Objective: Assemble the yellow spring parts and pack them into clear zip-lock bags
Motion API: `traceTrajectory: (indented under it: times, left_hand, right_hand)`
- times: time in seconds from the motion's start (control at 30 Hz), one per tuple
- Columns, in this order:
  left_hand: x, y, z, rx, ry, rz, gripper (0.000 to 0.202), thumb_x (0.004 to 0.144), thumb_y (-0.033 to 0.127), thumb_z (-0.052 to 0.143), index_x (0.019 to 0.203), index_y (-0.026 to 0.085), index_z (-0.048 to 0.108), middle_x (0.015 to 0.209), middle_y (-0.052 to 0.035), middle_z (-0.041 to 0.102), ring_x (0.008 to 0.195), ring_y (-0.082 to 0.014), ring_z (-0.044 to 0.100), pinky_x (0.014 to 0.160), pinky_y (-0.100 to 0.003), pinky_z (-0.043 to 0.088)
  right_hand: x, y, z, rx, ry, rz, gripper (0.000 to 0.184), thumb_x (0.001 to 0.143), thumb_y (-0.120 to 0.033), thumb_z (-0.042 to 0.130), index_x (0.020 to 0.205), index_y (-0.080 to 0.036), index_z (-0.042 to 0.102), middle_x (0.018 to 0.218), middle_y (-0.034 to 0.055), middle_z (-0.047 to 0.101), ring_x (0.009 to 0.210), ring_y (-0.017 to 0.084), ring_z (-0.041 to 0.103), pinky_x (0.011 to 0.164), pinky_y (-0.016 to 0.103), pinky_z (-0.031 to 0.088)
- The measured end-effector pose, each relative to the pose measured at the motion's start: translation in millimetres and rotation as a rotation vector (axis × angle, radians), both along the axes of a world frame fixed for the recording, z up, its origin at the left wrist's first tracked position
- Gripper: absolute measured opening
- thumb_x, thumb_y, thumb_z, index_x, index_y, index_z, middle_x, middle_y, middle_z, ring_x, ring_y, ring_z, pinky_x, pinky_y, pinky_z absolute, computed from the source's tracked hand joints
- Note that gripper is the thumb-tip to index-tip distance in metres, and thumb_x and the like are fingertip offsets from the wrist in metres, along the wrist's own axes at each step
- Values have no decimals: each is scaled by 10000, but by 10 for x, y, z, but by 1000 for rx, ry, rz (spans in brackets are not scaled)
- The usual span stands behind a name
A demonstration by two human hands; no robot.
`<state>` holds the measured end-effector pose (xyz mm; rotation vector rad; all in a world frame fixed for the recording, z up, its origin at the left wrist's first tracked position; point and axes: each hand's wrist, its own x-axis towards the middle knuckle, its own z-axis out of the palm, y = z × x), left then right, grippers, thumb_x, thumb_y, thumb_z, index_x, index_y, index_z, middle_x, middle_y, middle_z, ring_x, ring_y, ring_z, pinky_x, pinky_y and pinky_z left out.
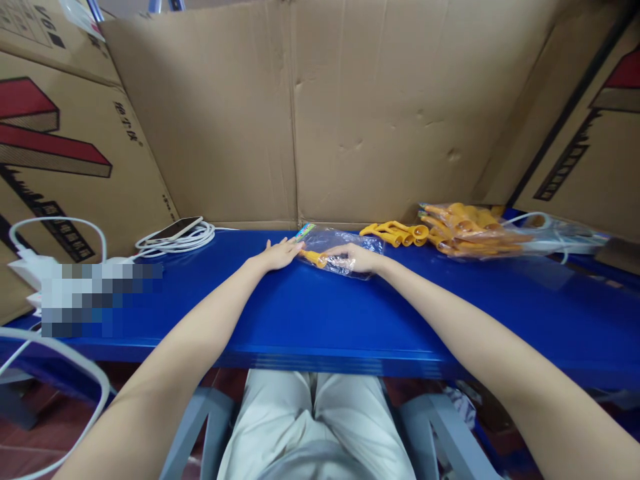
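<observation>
On the blue table lies a clear plastic bag [345,239] with a colourful printed strip at its upper left corner. A small yellow plastic piece with a cup-shaped end [317,259] lies at the bag's left part. My left hand [283,254] rests with fingers stretched out at the bag's left edge, its fingertips close to the yellow piece. My right hand [354,258] reaches in from the right, and its fingers pinch the near end of that piece. Clear film surrounds these fingers; whether they are inside the bag or under it I cannot tell.
Several loose yellow branched pieces [397,233] lie right of the bag. Beyond them is a pile of bagged yellow pieces [465,230]. A phone [177,229] sits on a coiled white cable [193,239] at left. Cardboard [200,120] walls the back and sides of the blue table [320,320].
</observation>
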<state>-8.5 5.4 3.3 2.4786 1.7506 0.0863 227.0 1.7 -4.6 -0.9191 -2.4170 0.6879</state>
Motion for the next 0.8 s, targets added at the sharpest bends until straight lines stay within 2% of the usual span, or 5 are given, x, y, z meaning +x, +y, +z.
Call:
traceTrajectory:
  times: [0.23, 0.33, 0.43, 0.67, 0.8]
  left_hand:
    - [-101, 15, 44, 154, 96, 115, 545, 936, 418, 116, 1329, 241, 451, 1483, -45, 306, 1374, -283, 224, 1063, -615, 101]
    - [-166, 32, 59, 211, 127, 186, 540, 935, 382, 140, 1215, 166, 547, 1372, -121, 469, 1317, -277, 344, 1063, -597, 138]
    - [-224, 53, 64, 247, 158, 267, 522, 929, 370, 171, 1094, 119, 599, 1239, -169, 573, 1223, -276, 461, 1062, -561, 185]
    - [-313, 123, 20, 199, 119, 273, 453, 921, 366, 209, 1136, 123, 525, 1199, -168, 597, 1150, -275, 529, 1020, -495, 301]
    - [-348, 187, -47, 128, 32, 246, 500, 932, 357, 152, 1241, 138, 478, 1412, -141, 412, 1316, -263, 350, 1032, -481, 301]
  right_hand:
    - [301, 109, 118, 296, -124, -515, 370, 771, -71, 420, 983, -168, 708, 1057, 54, 685, 1011, 187, 609, 936, 311, 437]
    - [522, 153, 138, 481, -179, -796, 358, 807, -123, 412, 1044, -163, 677, 1176, 88, 620, 1120, 240, 531, 969, 395, 385]
    - [691, 165, 102, 535, -290, -992, 401, 818, -172, 431, 1182, -136, 596, 1339, 135, 480, 1228, 285, 419, 988, 449, 329]
    - [824, 236, -16, 301, -731, -973, 388, 783, -205, 454, 1132, -202, 623, 1056, 95, 640, 1074, 267, 521, 1044, 584, 38]
    - [811, 265, -30, 322, -691, -967, 389, 787, -206, 440, 1127, -243, 626, 1041, 80, 647, 1071, 266, 512, 1019, 613, 7]
